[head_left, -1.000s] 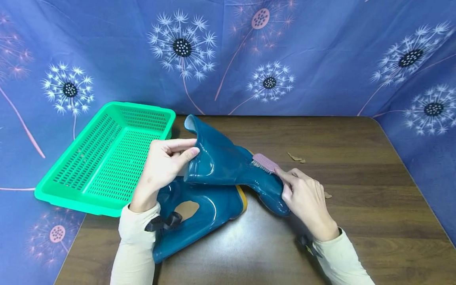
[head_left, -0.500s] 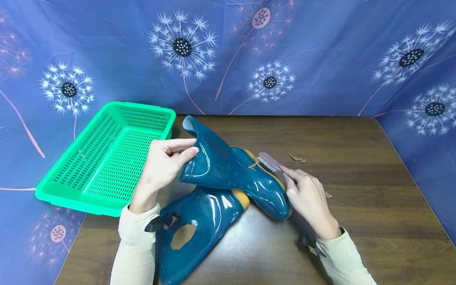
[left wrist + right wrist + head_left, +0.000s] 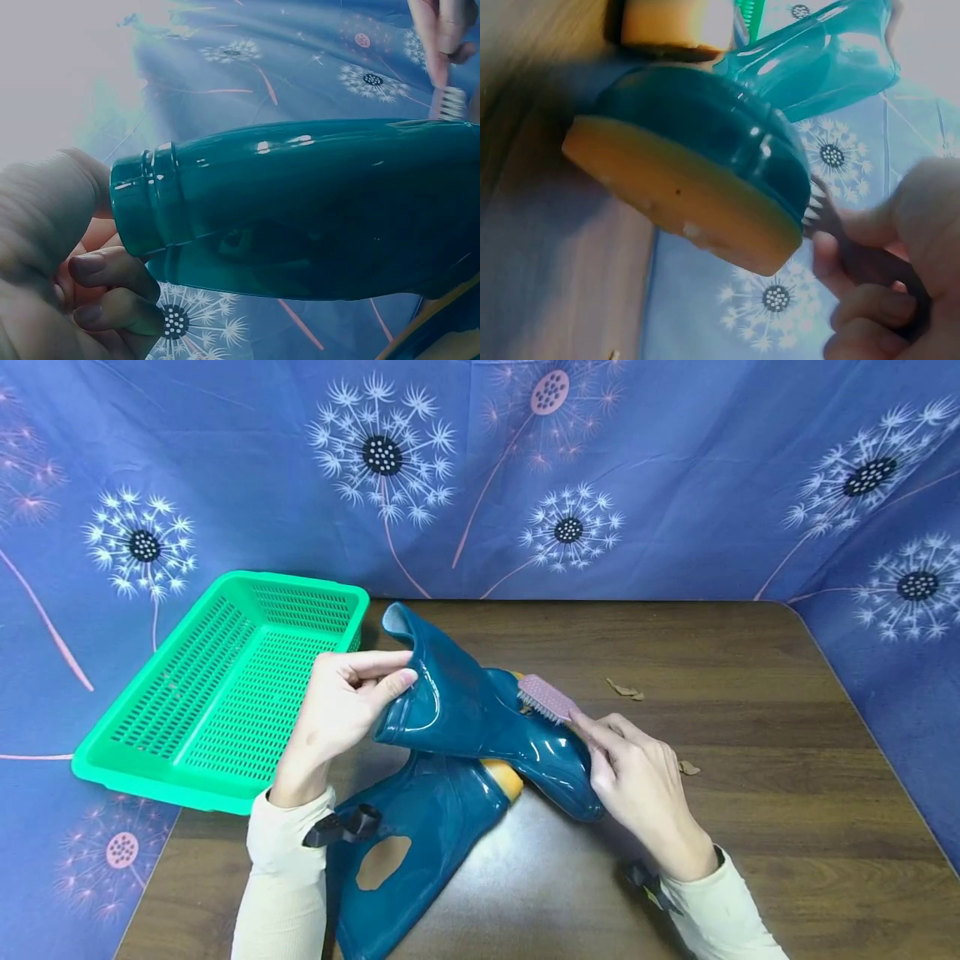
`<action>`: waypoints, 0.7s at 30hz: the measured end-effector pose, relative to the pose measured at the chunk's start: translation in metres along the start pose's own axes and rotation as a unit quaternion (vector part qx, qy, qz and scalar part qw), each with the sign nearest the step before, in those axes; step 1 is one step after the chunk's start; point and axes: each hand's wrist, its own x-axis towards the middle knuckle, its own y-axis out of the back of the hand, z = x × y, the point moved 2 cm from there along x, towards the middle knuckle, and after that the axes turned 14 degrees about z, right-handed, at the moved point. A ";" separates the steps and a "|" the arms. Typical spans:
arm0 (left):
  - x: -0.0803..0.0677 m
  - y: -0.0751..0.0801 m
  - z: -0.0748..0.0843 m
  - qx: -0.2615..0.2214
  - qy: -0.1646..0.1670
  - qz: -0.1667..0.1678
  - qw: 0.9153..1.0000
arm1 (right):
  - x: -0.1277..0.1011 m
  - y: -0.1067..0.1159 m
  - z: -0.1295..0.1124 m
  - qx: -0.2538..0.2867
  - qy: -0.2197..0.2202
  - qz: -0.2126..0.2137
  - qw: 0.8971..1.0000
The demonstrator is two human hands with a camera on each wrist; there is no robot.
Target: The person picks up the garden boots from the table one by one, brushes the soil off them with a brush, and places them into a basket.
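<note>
A glossy teal rubber boot [image 3: 453, 702] lies tilted across the middle, its toe toward the right. My left hand [image 3: 330, 714] pinches the rim of its shaft between thumb and fingers. In my right hand [image 3: 641, 785] is a pink scrub brush [image 3: 547, 697], gripped by its handle, with pale bristles against the boot's foot near the ankle. The brush partly hides a brown scrap on the boot. A thick yellow-orange sole [image 3: 679, 191] shows in the right wrist view. Partly beneath lies a second teal boot [image 3: 450, 827] with a brown patch [image 3: 384, 862] on its shaft.
A green slotted plastic basket [image 3: 165, 792] stands at the left. Small brown scraps [image 3: 624, 691] lie on the wooden table [image 3: 787, 718] to the right of the boots. A blue dandelion-print cloth [image 3: 465, 485] hangs behind the table.
The brush moved right off the boot, uncovering a brown scrap, then came back onto it. The held boot rolled slightly, and the lower boot swung toward the front.
</note>
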 end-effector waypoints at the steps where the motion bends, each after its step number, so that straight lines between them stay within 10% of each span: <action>1: 0.000 0.000 0.000 0.000 0.001 -0.001 1.000 | 0.000 0.000 0.000 -0.005 0.006 0.008 1.000; 8: -0.001 0.001 0.000 0.010 -0.002 0.004 1.000 | -0.005 -0.005 -0.005 -0.084 0.049 -0.009 0.995; 13: 0.000 -0.002 -0.002 0.008 -0.004 0.003 1.000 | -0.005 0.009 0.005 -0.165 -0.002 0.019 0.986; 21: -0.001 0.000 0.001 0.005 -0.006 0.004 1.000 | -0.004 0.002 -0.004 -0.056 -0.015 -0.014 0.998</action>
